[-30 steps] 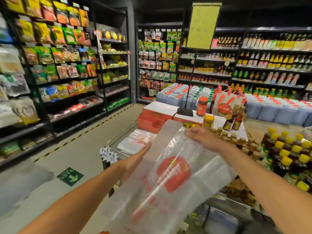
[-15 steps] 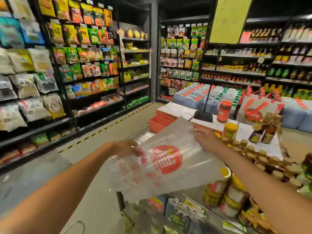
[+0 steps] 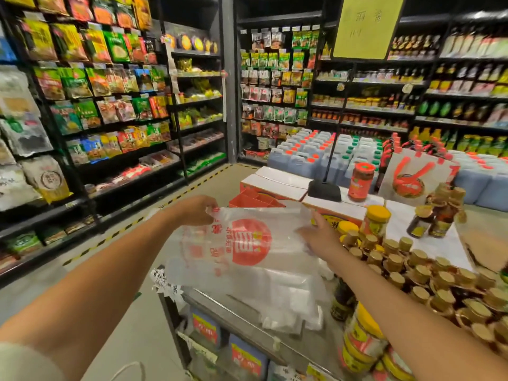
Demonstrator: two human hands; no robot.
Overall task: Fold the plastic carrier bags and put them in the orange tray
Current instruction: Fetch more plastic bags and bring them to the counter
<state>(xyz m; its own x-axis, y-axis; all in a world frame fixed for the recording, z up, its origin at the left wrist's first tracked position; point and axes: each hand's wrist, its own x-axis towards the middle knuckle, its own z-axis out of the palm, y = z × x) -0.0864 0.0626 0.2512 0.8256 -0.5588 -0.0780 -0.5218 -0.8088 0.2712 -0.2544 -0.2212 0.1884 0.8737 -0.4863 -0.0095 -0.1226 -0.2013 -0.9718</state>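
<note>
Plastic carrier bag, translucent with a round red logo, hangs above the steel surface, stretched sideways between both hands. The left grip has its fingers curled and pinches the bag's upper left corner. The right grip lies at the opposite edge with thumb up and fingers fairly straight along the film. I cannot tell whether it pinches that edge or only supports it.

Holding the bag by two far ends pulls the film taut and flat, which I judge is meant to square it up before creasing. No fold shows in it yet, so the folding looks to be at its start.

Beneath it on the surface lies a loose pile of clear bags, presumably the stock to be folded. An orange tray sits just behind the held bag, beside white-topped boxes. Only part of the tray shows above the bag's top edge, and its contents are hidden. Crowded small jars with gold lids stand close to the right forearm.

The film looks thin and slippery, likely to billow or slide. A fold would want it laid down or drawn firm, with the right arm kept off the jars.
</note>
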